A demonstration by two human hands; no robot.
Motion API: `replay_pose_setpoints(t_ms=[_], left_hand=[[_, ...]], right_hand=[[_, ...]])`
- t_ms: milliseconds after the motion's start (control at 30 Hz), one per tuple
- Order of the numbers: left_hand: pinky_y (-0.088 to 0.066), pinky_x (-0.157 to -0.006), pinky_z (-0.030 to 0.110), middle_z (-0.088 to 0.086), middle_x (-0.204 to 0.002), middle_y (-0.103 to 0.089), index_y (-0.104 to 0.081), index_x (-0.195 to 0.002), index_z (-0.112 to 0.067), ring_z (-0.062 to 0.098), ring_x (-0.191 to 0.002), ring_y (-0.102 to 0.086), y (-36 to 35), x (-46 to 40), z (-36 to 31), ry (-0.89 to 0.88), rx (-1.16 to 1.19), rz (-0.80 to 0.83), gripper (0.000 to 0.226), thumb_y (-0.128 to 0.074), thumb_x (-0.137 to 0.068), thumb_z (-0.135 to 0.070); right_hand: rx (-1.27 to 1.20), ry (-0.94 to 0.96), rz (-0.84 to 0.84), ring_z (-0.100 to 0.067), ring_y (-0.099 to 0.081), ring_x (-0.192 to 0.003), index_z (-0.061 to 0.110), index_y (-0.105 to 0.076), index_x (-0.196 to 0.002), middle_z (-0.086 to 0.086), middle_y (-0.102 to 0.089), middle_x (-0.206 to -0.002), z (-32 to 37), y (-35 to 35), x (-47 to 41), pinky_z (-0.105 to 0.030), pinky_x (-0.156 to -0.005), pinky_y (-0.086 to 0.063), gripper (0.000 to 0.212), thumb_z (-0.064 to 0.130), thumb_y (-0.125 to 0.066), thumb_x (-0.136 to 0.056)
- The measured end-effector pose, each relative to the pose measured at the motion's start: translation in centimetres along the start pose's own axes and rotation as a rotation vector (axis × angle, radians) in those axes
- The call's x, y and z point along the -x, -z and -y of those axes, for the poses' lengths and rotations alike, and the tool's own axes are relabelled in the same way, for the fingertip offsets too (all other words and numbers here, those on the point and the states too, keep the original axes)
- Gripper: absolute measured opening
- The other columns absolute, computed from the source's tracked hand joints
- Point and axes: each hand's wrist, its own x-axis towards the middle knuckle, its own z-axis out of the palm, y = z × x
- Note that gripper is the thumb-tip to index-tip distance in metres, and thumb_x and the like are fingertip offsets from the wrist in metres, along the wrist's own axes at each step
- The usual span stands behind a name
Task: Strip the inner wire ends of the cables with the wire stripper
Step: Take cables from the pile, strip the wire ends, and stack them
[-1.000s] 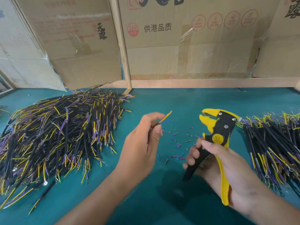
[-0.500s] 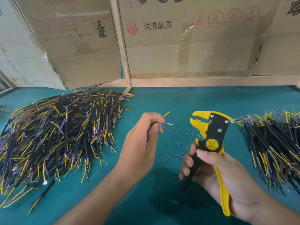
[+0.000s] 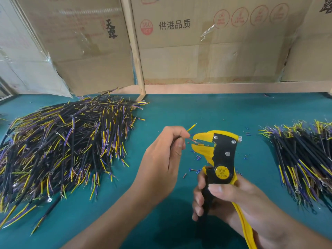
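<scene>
Head view: yellow-and-black wire stripper with a round yellow pivot badge (image 3: pixel 218 155) sits right of centre, above the teal table surface (image 3: pixel 215 112), nose pointing left. Its yellow jaws stand slightly apart, with a thin inner wire end (image 3: pixel 193 140) lying between them.

That wire belongs to a short black-sheathed cable (image 3: pixel 177 139), mostly hidden inside the left hand (image 3: pixel 161 159). Left hand's fingers are curled, thumb and forefinger pinching the cable just beside the stripper's nose. A second inner wire, yellow-insulated (image 3: pixel 191 127), sticks up and to the right past the fingertips, clear of the jaws.

Right hand (image 3: pixel 233 200) wraps the stripper's handles: fingers curled round the black handle, yellow handle running back along the palm toward the wrist. How far the handles are squeezed, I can't tell.

Below and around the jaws: scatter of small blue and dark insulation offcuts (image 3: pixel 197 157) on the table.

Left side: large heap of black cables with yellow and purple inner wires (image 3: pixel 62 150), some with ring terminals. Right edge: smaller, neater pile of the same kind of cables (image 3: pixel 305 159), partly cut off by the frame. Both piles are well apart from the hands.

Back: flattened brown cardboard boxes with printed Chinese characters (image 3: pixel 197 42) standing against a wooden frame (image 3: pixel 134 51).
</scene>
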Motion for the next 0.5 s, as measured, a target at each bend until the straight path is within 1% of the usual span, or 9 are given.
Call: replay_pose_setpoints(t_ms=[133,267,367,500], left_hand=[[-0.034,-0.062,0.012,-0.012,-0.085,-0.053,-0.050,-0.108,-0.037,0.008,-0.067,-0.046,-0.18,0.26,0.05,0.013,0.000,0.025,0.022,-0.044,-0.103,-0.017],[-0.042,-0.064,0.021,-0.009,-0.087,-0.054,-0.049,-0.111,-0.035,0.015,-0.072,-0.051,-0.32,0.35,0.05,0.010,0.027,0.022,0.021,-0.043,-0.103,-0.016],[-0.044,-0.064,0.029,-0.008,-0.087,-0.055,-0.048,-0.112,-0.034,0.019,-0.071,-0.051,-0.41,0.38,0.08,0.005,0.032,0.023,0.020,-0.044,-0.103,-0.017],[-0.042,-0.059,0.027,-0.008,-0.087,-0.056,-0.048,-0.112,-0.036,0.018,-0.067,-0.050,-0.33,0.44,0.18,0.004,0.017,0.035,0.020,-0.045,-0.102,-0.018]], right_hand=[[0.001,0.000,0.025,-0.035,-0.057,-0.075,0.005,-0.064,-0.095,-0.022,-0.056,-0.082,-0.07,-0.02,0.02,-0.047,-0.075,-0.052,0.033,0.027,-0.083,-0.079],[-0.001,-0.005,0.025,-0.033,-0.056,-0.072,0.005,-0.064,-0.092,-0.018,-0.054,-0.078,-0.02,-0.12,0.03,-0.046,-0.074,-0.052,0.033,0.028,-0.083,-0.078],[-0.031,-0.008,-0.001,-0.032,-0.054,-0.069,0.004,-0.062,-0.089,-0.017,-0.051,-0.075,0.02,-0.16,0.04,-0.045,-0.071,-0.053,0.035,0.027,-0.085,-0.076],[-0.053,0.007,-0.026,-0.032,-0.053,-0.066,0.003,-0.060,-0.088,-0.017,-0.049,-0.072,-0.01,-0.27,0.03,-0.044,-0.070,-0.053,0.031,0.022,-0.081,-0.076]])
